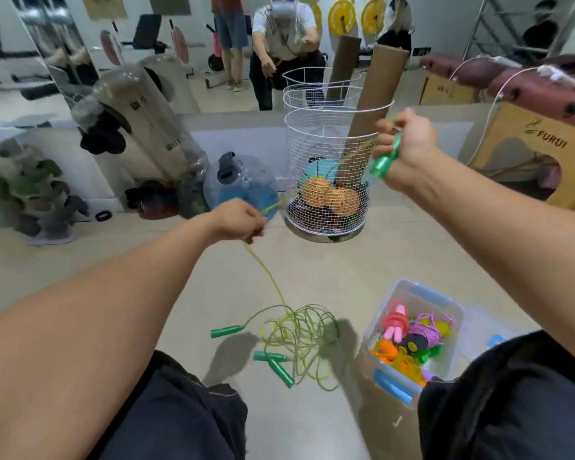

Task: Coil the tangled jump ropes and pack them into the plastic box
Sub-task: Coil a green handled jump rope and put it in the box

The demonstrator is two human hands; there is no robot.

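Observation:
My right hand [404, 144] is raised and shut on a green jump rope handle [384, 162]. Its yellow-green cord [273, 205] stretches down-left to my left hand [238, 222], which pinches it. From there the cord drops to a tangled heap of green ropes [299, 336] on the floor between my knees, with three green handles lying loose, one at the left [228, 331] and two below [274, 361]. The clear plastic box [445, 307] stands at the lower right and holds several coiled pink, purple and orange ropes.
A white wire basket [326, 144] with balls and a cardboard tube stands ahead. A clear water jug [243, 187] and an inflated punching bag [146, 121] sit to the left. A cardboard box [528, 144] is at the right. A mirror behind reflects people.

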